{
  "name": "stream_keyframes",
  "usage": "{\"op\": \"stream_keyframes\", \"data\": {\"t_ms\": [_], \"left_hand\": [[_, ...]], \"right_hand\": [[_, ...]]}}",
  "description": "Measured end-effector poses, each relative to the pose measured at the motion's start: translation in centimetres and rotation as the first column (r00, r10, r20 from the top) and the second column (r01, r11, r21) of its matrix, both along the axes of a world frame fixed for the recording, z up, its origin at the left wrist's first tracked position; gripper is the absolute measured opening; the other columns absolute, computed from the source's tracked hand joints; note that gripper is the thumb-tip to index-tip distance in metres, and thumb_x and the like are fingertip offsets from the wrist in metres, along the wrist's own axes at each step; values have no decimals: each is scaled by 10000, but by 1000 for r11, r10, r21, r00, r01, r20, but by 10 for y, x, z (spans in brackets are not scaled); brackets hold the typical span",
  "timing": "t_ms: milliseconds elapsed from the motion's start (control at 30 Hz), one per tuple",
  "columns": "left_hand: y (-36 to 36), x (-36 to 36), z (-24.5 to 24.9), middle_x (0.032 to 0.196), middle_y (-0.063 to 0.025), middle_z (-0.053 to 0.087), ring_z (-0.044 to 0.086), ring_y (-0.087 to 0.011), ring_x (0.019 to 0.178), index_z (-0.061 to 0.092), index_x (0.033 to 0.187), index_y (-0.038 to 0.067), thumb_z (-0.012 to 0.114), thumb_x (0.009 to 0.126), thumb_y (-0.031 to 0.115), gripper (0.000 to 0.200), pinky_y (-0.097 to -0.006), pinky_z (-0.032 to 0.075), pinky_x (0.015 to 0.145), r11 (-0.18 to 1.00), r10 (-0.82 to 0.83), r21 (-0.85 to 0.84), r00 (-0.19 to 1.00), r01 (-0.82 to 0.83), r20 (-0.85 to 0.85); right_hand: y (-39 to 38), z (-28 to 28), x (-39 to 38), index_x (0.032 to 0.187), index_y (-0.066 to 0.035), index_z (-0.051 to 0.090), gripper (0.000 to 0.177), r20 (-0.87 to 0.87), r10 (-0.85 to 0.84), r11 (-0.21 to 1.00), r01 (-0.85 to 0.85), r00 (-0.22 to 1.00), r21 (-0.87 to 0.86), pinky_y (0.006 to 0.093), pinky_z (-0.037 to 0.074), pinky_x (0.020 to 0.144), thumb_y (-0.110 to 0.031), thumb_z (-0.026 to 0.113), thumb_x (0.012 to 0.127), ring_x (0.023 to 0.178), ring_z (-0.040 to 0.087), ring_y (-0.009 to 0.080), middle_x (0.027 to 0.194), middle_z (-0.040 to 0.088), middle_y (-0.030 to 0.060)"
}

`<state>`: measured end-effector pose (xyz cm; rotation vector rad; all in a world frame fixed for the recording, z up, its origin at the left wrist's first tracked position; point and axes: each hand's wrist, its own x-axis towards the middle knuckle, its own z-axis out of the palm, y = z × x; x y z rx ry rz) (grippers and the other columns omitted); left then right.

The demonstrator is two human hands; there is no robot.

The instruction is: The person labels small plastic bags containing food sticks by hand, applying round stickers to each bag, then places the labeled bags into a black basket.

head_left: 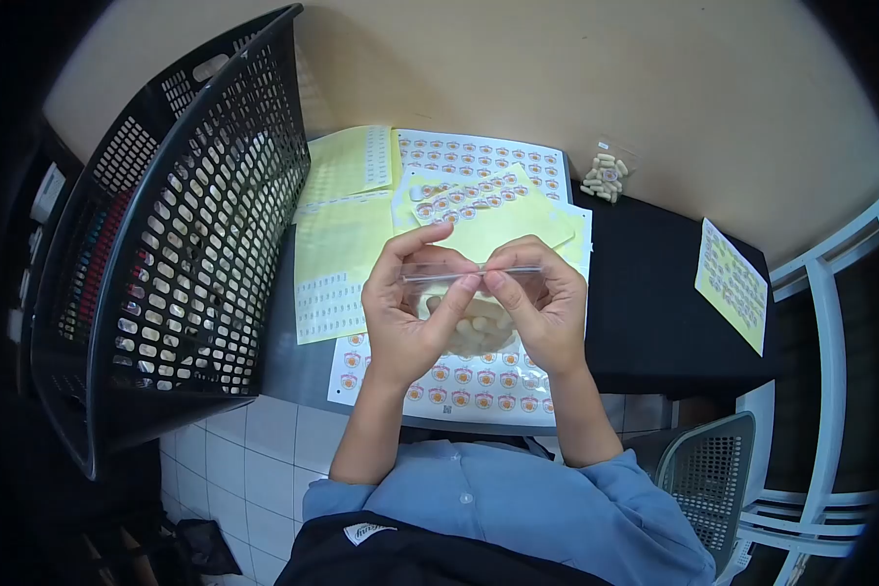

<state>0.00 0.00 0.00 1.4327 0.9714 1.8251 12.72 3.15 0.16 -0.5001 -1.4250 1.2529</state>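
Between my hands is a clear zip bag (479, 337) with pale capsules inside, its top edge pinched at the middle. My left hand (415, 298) grips the bag's top with thumb and index finger. From the other side my right hand (537, 298) pinches the same edge, the fingertips of both hands nearly touching. Behind and below the bag lie sheets of round orange-and-pink stickers (483, 381). A yellow sticker sheet (518, 230) lies just beyond my fingers.
A large black perforated basket (205, 215) stands tilted at the left. Yellow backing sheets (342, 244) lie beside it. Farther right are another bag of capsules (607, 174) on black cloth (645, 293) and a yellow label sheet (732, 283). A grey chair (708, 479) stands at lower right.
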Motion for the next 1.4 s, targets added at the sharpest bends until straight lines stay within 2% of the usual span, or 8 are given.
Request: {"op": "stream_keyframes", "data": {"t_ms": [167,567,800,867,1000,1200,1267,1400], "left_hand": [[-2,4,1,779,-85,590,570,-122,758,427,1092,-32,599,700,-41,428,-241,445,720,995,90,52,995,-88,-39],[-1,10,5,798,-90,581,569,-125,769,407,1093,-35,584,700,-69,432,-240,443,731,988,141,58,990,-140,-10],[0,11,7,786,-89,584,569,-124,771,398,1096,-37,584,702,-68,437,-237,443,732,984,167,68,986,-167,0],[-1,12,7,783,-87,586,566,-120,768,394,1100,-39,583,705,-66,439,-238,442,734,984,174,43,985,-174,19],[-1,13,6,785,-89,586,563,-118,773,392,1103,-39,583,707,-64,440,-238,443,735,982,185,43,982,-186,28],[-2,15,5,795,-84,587,557,-106,779,372,1126,-49,591,725,-38,457,-225,448,724,976,208,68,978,-209,19],[-3,14,5,791,-86,586,559,-108,780,370,1129,-48,595,723,-34,465,-226,448,730,972,228,59,973,-229,29],[-5,11,7,784,-99,591,564,-122,793,340,1154,-49,591,703,-52,516,-237,441,738,971,234,36,972,-235,37]], "right_hand": [[-3,0,0,799,-10,566,85,79,-98,994,93,992,65,232,412,672,-48,609,736,750,532,109,786,555,56],[-2,1,-8,776,-12,562,79,32,-185,979,181,982,91,230,409,651,-52,613,731,711,524,107,758,555,56],[1,0,-10,786,-14,555,80,24,-165,981,161,986,104,229,405,652,-53,606,738,717,522,108,768,551,52],[2,-4,-13,794,-12,542,79,-50,-158,980,163,986,115,226,398,655,-56,592,751,727,513,109,785,542,55],[1,-3,-6,802,-7,528,86,10,-155,985,153,988,78,228,392,665,-63,580,763,730,500,110,797,532,61],[2,-3,-7,812,0,523,98,19,-182,975,178,983,131,230,390,679,-84,566,783,727,492,109,799,526,63],[2,-3,-9,814,3,525,83,-93,-106,987,116,990,107,224,389,679,-76,546,795,740,494,112,801,524,67],[4,-4,-4,820,5,523,70,-87,-113,984,124,990,130,223,388,681,-62,526,803,750,494,114,805,519,75]]}}
